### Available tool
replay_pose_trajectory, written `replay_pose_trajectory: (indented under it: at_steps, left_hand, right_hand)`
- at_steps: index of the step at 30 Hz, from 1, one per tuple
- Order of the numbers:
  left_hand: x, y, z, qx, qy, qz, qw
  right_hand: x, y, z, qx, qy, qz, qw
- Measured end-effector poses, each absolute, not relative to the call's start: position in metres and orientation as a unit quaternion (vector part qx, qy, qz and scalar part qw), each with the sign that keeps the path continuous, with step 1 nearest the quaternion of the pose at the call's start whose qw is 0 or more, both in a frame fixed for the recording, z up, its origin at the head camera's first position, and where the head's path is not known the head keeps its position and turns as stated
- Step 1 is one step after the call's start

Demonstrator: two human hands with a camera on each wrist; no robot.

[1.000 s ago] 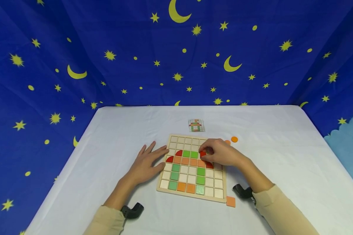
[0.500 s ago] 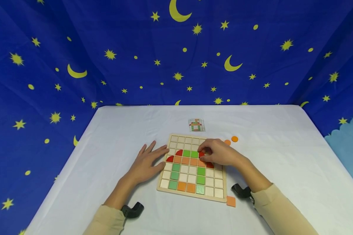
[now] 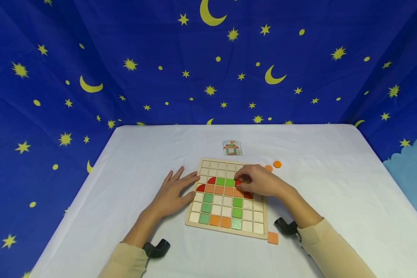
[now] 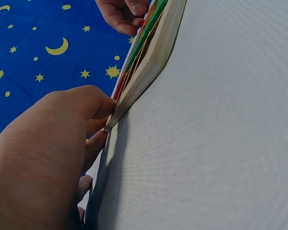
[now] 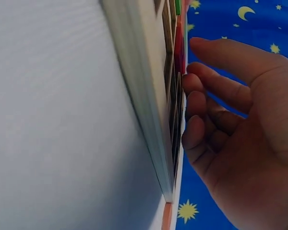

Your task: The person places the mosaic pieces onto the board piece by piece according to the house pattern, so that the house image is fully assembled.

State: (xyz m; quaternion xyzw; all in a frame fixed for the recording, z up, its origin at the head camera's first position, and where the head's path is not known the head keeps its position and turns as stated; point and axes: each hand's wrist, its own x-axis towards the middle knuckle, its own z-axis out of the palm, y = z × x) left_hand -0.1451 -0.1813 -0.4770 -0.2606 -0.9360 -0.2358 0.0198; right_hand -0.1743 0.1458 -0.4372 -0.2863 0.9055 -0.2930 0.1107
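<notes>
A wooden grid board lies on the table in the head view, with red quarter-circle tiles, green squares and orange squares in its cells. My left hand lies flat at the left side, thumb and fingertips touching the frame, fingers extended; the left wrist view also has this hand against the edge. Over the board's right part, thumb and forefinger of my right hand pinch a red quarter-circle tile at its cell. Those fingers partly cover it. In the right wrist view the right hand's other fingers are curled.
A small pattern card lies beyond the board. Two orange round tiles are behind the right hand, one partly hidden. An orange square tile sits by the board's near right corner. A starry blue curtain surrounds the white table.
The red tile under my right fingers has settled from slightly askew to lying in its cell. My right hand has shifted only slightly; the left has stayed in place.
</notes>
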Motion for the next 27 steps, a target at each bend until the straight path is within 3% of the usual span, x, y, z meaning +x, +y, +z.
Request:
replay_pose_trajectory:
  at_steps: [27]
  left_hand:
    - [-0.145, -0.181, -0.477, -0.258, -0.936, -0.240, 0.017]
  right_hand:
    - [-0.124, 0.203, -0.430, -0.285, 0.918, -0.263, 0.078]
